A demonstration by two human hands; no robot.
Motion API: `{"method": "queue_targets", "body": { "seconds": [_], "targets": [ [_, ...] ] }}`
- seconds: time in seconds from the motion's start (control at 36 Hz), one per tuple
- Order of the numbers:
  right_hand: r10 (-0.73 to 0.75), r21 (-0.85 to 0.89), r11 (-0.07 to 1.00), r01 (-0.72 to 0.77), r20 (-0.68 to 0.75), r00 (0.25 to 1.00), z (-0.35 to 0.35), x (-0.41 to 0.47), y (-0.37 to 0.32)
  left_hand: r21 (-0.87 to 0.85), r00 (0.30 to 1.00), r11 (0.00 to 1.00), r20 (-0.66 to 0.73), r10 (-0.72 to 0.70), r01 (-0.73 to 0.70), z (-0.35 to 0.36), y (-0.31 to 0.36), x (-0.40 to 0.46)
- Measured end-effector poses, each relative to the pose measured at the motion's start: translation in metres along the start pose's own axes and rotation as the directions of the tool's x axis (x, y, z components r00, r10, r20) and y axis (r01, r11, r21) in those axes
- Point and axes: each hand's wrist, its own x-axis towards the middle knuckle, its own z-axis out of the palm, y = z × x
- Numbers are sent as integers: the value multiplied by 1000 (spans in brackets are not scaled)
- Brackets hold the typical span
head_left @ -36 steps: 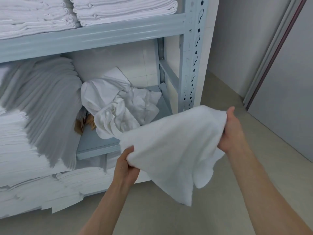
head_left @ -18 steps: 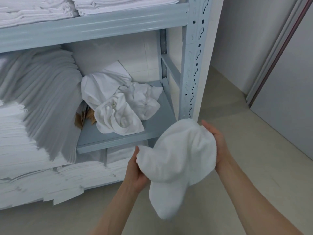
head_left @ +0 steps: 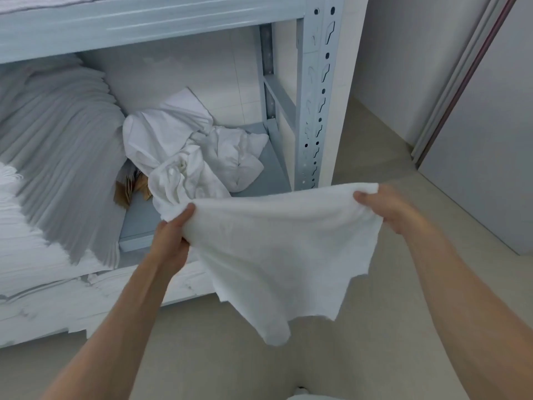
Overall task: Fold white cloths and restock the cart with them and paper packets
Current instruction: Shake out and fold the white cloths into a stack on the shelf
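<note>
The left hand (head_left: 170,241) and right hand (head_left: 383,206) are each pinching a top corner of a soft, fuzzy white cloth (head_left: 277,249), stretching its long edge sideways while the ragged lower part is hanging toward the floor (head_left: 375,356), before the grey metal shelf (head_left: 202,203).

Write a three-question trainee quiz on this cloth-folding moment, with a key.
1. True or false: both hands grip the white cloth.
2. Where does the crumpled pile of cloths lie? A) on the floor B) on the grey shelf C) in a basket
3. Fill in: the cloth is held spread out above the ____.

Key: 1. True: the left hand and right hand each hold a top corner. 2. B. 3. floor.
</note>
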Motion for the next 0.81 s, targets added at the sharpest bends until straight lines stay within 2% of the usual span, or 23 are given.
{"method": "queue_targets", "body": {
  "seconds": [0.08,0.17,0.28,0.36,0.42,0.47,0.53,0.56,0.58,0.61,0.67,0.72,0.75,0.81],
  "targets": [
    [-3,-137,990,-13,-120,993,5,6,9,140,998,990,-38,40,-35,-2,7,5],
    [13,-163,986,-42,-176,984,13,12,18,276,997,961,-67,48,-28,-3,8,12],
    [67,-100,990,-95,-255,965,20,18,32,489,999,871,13,40,-41,-8,10,18],
    [104,-3,994,-110,-315,943,24,21,40,647,999,762,32,-8,-14,-15,17,22],
    [163,226,967,-115,-207,965,24,25,37,744,999,668,39,-30,-9,-18,22,23],
    [146,479,864,-152,51,988,22,26,30,827,999,563,31,-24,-12,-20,26,24],
    [99,535,823,-191,197,975,16,22,19,878,1000,479,0,30,-14,-19,30,24],
    [70,540,822,-181,219,973,13,21,13,876,998,483,-14,63,-19,-19,33,24],
    [30,562,812,-154,223,974,9,19,7,833,997,552,-31,76,-16,-19,35,25],
    [-15,606,786,-120,212,977,5,18,2,747,997,665,-52,58,1,-19,38,25],
    [-93,727,684,-54,160,983,-2,16,0,482,998,875,-65,-15,44,-22,43,24],
    [-92,806,586,-81,166,982,-2,12,11,214,998,975,-34,-56,62,-26,46,24],
    [-71,772,624,-117,205,976,3,10,18,101,998,993,-11,-62,62,-28,46,24],
    [0,607,777,-164,260,966,20,3,35,-38,997,997,13,-73,73,-26,45,23]
  ]
}}
